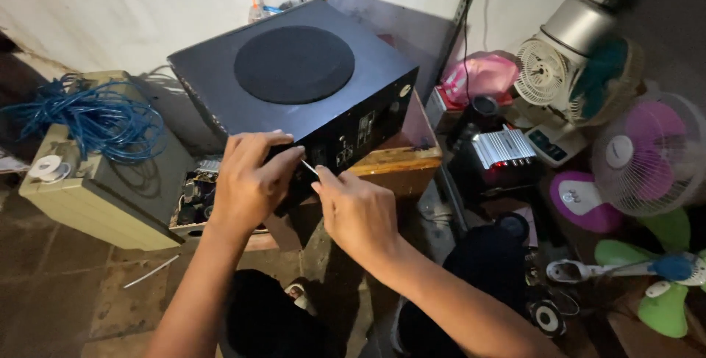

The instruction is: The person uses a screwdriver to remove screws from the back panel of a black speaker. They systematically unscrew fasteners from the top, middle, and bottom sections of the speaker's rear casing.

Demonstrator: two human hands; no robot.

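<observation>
Looking down, I see the large black box-shaped speaker cabinet with a round dark cloth cover [294,71] resting tilted on a low wooden crate [397,159]. My left hand [250,181] is curled over the near lower corner of the cabinet, the fingers closed on its edge. My right hand [357,211] is just beside that corner, closed around a thin silver metal tool [309,168] whose tip points at the cabinet's front panel; I cannot tell if the tip touches it. Left of the cabinet lies a tangled bundle of blue cable [95,119] on a pale green box [95,196]. Right of the cabinet stand a ribbed silver amplifier [504,148], a small white fan [544,71] and a pink fan [651,156].
</observation>
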